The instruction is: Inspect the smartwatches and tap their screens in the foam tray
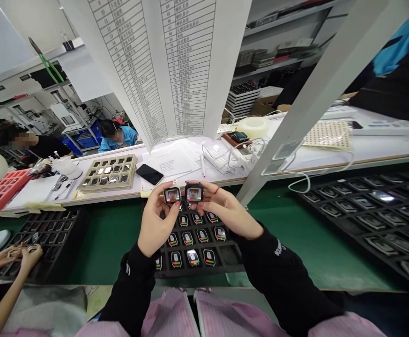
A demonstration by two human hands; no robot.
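Note:
My left hand (158, 220) grips a smartwatch body (172, 195) between thumb and fingers, its lit screen facing me. Close beside it, my right hand (227, 209) pinches a second, darker-framed smartwatch (194, 193), also lit, with a small gap between the two. Both are raised over a black compartment tray (230, 255) on the green bench. Rows of smartwatches with lit displays, such as one watch (192, 257), lie in its compartments; my hands and the held watches cover the tray's far part.
A phone (150, 173) and a beige tray of watch parts (85, 183) rest on the white shelf. A white post (306, 98) slants up at the right. Another black tray (352, 213) holds watches there. At the left, a co-worker's hands (21, 257) work over another tray.

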